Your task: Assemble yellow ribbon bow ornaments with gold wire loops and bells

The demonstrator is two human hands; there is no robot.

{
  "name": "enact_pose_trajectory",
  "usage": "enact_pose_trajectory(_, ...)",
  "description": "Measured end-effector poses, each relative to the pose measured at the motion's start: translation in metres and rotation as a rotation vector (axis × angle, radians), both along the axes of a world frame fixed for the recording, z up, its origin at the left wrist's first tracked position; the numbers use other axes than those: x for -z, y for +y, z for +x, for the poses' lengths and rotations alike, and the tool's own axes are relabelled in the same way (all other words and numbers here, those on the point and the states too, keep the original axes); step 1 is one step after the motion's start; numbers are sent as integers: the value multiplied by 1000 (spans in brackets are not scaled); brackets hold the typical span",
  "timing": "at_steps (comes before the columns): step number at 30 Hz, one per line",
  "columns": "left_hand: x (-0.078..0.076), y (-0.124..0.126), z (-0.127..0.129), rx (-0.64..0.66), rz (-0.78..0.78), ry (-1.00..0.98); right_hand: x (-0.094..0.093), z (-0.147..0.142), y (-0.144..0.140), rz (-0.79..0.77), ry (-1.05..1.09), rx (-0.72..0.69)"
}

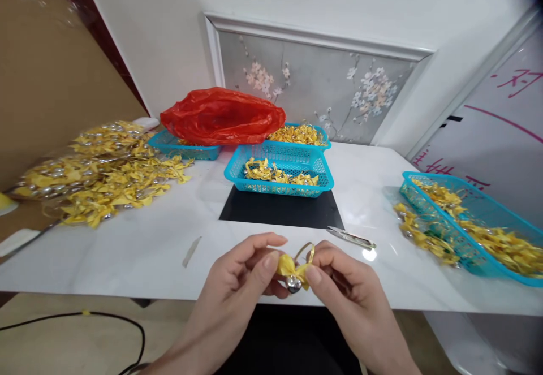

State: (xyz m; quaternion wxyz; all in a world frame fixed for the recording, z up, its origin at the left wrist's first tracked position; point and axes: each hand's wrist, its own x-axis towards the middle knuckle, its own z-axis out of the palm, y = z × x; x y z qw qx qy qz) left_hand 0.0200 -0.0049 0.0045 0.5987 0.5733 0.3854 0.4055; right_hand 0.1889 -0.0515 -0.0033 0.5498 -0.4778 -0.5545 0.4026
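Between my two hands, over the front edge of the white table, is a yellow ribbon bow (288, 266) with a silver bell (293, 284) at its middle and a thin gold loop (311, 253) rising above. My left hand (250, 273) pinches the bow's left side between thumb and fingers. With thumb and forefinger my right hand (343, 279) grips the right side, near the loop's end. Beyond my hands, a blue basket (278, 187) holding several similar bows (265, 170) stands on a black mat (280, 211). Thread snips (352, 238) lie to the right of the mat.
A heap of yellow bows (123, 185) covers the table's left. A red plastic bag (220, 117) rests over a back-left basket (169, 146), beside another basket (324, 137). At right stands a long blue basket (479, 191), with bows (428, 239) beside it. A tape strip (192, 252) lies left.
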Motion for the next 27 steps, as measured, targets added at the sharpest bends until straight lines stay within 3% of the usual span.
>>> enact_pose_trajectory(2, 1, -3, -3, -99, 225, 80, 0, -1, 0, 43, -24, 44)
enact_pose_trajectory(5, 1, -7, -4, -266, 701, 228, 2, -4, 0, 156, -112, 140)
enact_pose_trajectory(7, 1, -10, -3, -271, 846, 255, 5, -8, 0, 261, -183, 199)
enact_pose_trajectory(9, 1, -10, 1, -195, 730, 199, 6, -14, 1, 360, -251, 217)
enact_pose_trajectory(13, 1, -5, 6, -59, 152, 22, 6, -21, 4, 469, -319, 150)
enact_pose_trajectory(16, 3, 1, 6, -13, -83, -65, 3, -16, 4, 452, -338, 116)
enact_pose_trajectory(20, 10, 7, 4, 11, -222, -129, -4, 0, -2, 374, -347, 196)
enact_pose_trajectory(27, 11, 9, 7, -56, -237, -83, -18, 14, -8, 402, -130, 350)
